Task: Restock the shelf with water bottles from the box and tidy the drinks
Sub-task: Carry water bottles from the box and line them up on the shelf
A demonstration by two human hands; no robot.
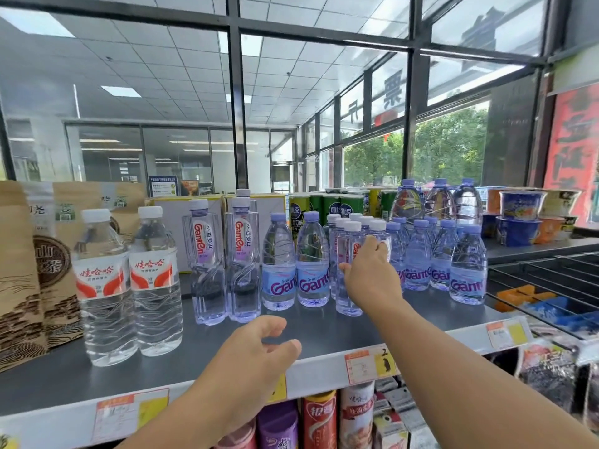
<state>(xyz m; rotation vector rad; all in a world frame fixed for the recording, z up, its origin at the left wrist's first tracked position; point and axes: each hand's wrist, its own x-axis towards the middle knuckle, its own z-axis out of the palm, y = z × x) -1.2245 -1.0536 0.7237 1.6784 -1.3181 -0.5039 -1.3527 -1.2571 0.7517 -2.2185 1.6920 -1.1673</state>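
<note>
Rows of water bottles stand on the grey top shelf (324,332). My right hand (369,273) reaches in and grips a small white-capped bottle (348,286) at the front of a cluster of such bottles. Left of it stand two blue-label Ganten bottles (295,264), two tall twisted Ganten bottles (223,260) and two red-label white-capped bottles (129,283). Several more blue-label bottles (447,260) stand to the right. My left hand (259,354) hovers over the shelf's front edge, fingers loosely curled, holding nothing. No box is in view.
Brown paper bags (29,270) fill the shelf's left end. Green cans (327,205) and large bottles (437,199) stand behind. Instant noodle bowls (525,215) sit at the right beside a black wire rack (544,277). Price tags (369,364) line the edge; canned snacks (321,422) sit below.
</note>
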